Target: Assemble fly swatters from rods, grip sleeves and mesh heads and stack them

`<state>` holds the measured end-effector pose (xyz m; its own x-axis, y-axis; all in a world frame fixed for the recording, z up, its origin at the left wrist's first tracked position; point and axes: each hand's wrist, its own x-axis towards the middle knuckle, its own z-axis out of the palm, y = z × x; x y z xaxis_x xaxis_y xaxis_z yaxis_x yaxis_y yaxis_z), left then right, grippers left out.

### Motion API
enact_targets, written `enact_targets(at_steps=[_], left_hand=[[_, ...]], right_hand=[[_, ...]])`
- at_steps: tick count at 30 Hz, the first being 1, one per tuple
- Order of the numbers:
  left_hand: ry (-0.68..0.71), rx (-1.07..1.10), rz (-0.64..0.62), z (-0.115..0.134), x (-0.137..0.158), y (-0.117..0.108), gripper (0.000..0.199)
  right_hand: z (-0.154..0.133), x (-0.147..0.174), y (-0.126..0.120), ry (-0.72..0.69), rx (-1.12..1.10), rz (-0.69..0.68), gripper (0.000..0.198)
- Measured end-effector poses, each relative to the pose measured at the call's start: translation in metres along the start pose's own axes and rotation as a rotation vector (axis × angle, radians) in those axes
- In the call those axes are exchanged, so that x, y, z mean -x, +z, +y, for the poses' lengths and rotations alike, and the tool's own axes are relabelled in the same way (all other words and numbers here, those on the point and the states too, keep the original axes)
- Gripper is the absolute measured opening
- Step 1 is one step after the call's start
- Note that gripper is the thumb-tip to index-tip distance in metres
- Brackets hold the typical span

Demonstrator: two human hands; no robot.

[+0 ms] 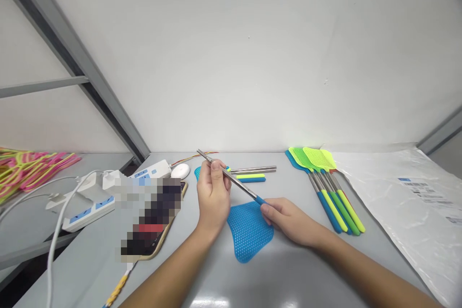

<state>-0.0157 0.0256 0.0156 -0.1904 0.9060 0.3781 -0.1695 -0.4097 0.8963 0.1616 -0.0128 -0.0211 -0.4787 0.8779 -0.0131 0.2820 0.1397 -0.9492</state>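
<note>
A metal fly swatter rod with a blue grip (pixel 241 183) slants between my two hands, its bare end up and to the left. My left hand (pixel 213 192) is closed on the metal part near that end. The fingers of my right hand (pixel 287 219) are wrapped round the blue grip, which they partly hide. Just under the rod, a blue mesh swatter head (pixel 250 231) lies flat on the grey table (pixel 303 279). Behind my left hand lie loose metal rods (pixel 256 170) with a yellow grip (pixel 252 176) and a blue grip (pixel 252 180), plus a partly hidden blue mesh head (pixel 197 172).
Several assembled fly swatters (pixel 334 197) lie at the right, beside a white plastic bag (pixel 393 192). To the left are a phone (pixel 159 240), partly blurred, a white round object (pixel 180 171), power strips (pixel 90 214) with cables, and pink and yellow cords (pixel 32 168).
</note>
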Motion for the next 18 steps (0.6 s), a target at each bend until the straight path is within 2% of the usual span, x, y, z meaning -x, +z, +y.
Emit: enact_targets(at_steps=[5,7,11,18], left_hand=[[-0.084,-0.097,-0.202,-0.009,0.019,0.008,0.029],[-0.126,-0.094,-0.246,-0.012,0.023,0.010,0.031],[-0.097,-0.144,-0.252,-0.012,0.021,0.007,0.032],[-0.035,-0.035,-0.154,-0.008,0.010,0.002,0.038]], right_hand=[[0.000,-0.001,0.000,-0.012,-0.077,0.018,0.046],[0.001,-0.001,0.000,-0.021,-0.101,0.022,0.047],[0.002,-0.001,0.000,-0.022,-0.129,0.039,0.047],[0.001,-0.003,0.001,-0.008,-0.016,0.065,0.046]])
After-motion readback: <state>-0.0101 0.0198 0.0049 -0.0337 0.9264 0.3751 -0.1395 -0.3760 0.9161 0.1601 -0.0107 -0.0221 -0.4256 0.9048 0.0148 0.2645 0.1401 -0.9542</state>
